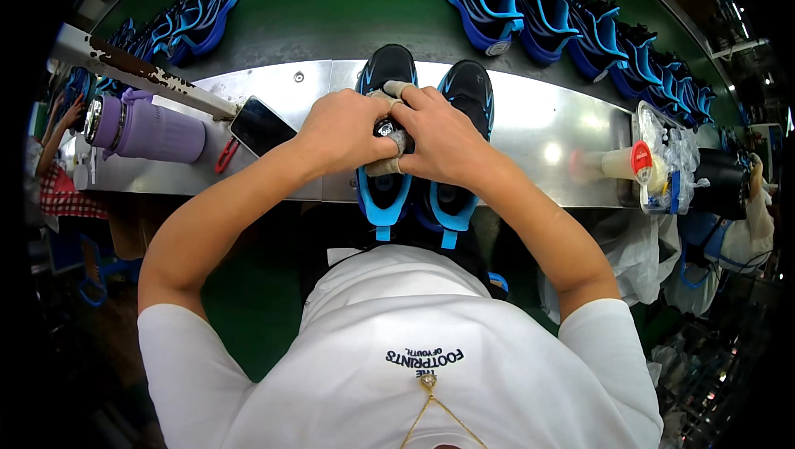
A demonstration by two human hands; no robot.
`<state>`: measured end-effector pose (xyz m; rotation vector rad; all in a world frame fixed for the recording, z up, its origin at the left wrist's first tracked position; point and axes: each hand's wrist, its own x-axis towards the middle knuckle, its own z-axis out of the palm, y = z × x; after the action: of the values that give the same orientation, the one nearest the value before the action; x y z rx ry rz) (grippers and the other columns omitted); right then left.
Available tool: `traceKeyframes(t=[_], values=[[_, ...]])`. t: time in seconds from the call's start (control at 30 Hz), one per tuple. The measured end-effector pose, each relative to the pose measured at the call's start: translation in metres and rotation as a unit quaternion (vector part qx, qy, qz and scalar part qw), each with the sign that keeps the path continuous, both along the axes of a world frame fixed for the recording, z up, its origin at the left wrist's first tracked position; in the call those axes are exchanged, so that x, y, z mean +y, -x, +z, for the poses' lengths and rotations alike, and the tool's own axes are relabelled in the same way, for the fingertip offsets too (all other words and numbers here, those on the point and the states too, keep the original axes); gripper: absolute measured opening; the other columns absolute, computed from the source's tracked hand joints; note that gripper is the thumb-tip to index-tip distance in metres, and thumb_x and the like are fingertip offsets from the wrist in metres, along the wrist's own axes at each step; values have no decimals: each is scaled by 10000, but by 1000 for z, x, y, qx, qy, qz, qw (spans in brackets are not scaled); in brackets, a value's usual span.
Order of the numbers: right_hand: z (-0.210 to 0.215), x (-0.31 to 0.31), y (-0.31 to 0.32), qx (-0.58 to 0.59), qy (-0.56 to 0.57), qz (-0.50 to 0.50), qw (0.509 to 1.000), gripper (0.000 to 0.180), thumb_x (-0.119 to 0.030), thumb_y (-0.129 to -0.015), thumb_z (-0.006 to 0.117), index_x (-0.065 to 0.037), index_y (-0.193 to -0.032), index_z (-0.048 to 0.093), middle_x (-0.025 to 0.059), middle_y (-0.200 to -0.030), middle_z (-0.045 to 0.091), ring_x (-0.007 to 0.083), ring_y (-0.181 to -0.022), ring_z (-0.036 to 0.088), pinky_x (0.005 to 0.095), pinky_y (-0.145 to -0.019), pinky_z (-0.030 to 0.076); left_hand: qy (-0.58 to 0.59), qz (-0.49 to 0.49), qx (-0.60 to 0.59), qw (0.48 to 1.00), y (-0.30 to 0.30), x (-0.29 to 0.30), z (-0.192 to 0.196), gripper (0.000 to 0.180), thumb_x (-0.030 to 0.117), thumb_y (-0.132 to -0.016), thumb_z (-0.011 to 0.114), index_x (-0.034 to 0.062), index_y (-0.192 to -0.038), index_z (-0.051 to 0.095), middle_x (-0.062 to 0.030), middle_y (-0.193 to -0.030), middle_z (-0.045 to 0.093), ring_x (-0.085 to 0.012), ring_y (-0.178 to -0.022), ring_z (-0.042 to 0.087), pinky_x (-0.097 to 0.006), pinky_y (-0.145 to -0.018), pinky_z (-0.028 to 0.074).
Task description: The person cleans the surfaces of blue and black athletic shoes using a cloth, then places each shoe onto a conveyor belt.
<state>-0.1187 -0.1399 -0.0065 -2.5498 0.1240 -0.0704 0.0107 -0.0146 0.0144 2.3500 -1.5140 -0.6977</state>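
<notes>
Shoes, black with bright blue trim, are what my hands work on: a pair lies side by side on the steel bench right in front of me, heels hanging over its near edge. My left hand (pixel 344 130) and right hand (pixel 443 134) meet over the left shoe (pixel 383 192), fingers curled tight around a small tan pad (pixel 389 163) pressed against its upper; I cannot tell which hand bears most of the grip. The right shoe (pixel 464 93) sits just beside it, touching, with my right wrist across its middle. On the steel bench (pixel 538 118) to my left lie a dark phone (pixel 261 126), a red clip (pixel 225 155) and a lilac bottle (pixel 153 130) on its side. To my right a small bottle with a red cap (pixel 625 161) lies next to a clear tray (pixel 662 159) of wrapped bits. Beyond the bench, the green conveyor (pixel 331 2) carries a row of blue shoes (pixel 563 18) at far right and more at far left.
</notes>
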Motion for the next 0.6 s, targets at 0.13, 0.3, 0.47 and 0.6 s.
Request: traceKeyframes(t=[0.13, 0.3, 0.47, 0.6], values=[[-9, -1, 0, -4, 21, 4, 1000, 741, -358, -672, 835, -74, -1303, 567, 105, -1397, 508, 326, -1153, 531, 422, -994, 472, 15, -14, -49, 999, 5, -2, 6, 315, 279, -636, 705, 67, -869, 684, -157, -762, 687, -363, -751, 664, -458, -698, 517], [-12, -5, -2, -38, 4, 5, 999, 718, -311, -660, 841, -82, -1290, 584, 125, -1396, 504, 317, -1154, 537, 412, -1003, 463, 169, -140, -21, 975, -12, 12, -5, 402, 154, -672, 723, 59, -1045, 609, -133, -898, 637, -329, -831, 620, -408, -730, 500], [14, -34, -1, -11, -199, 61, 978, 551, -285, -763, 800, -140, -1275, 658, 105, -1313, 560, 256, -1113, 548, 378, -1001, 431, 214, -74, 64, 972, -10, 44, -14, 347, 51, -782, 714, 57, -1101, 579, -53, -904, 593, -199, -810, 584, -326, -713, 470], [12, -22, 5, 17, -212, 48, 976, 500, -217, -798, 771, -226, -1287, 667, 53, -1027, 597, 204, -905, 505, 333, -858, 452, 206, 238, 399, 861, 36, 77, -12, 141, 95, -960, 588, 1, -1060, 616, -17, -840, 617, -58, -689, 549, -204, -611, 442]])
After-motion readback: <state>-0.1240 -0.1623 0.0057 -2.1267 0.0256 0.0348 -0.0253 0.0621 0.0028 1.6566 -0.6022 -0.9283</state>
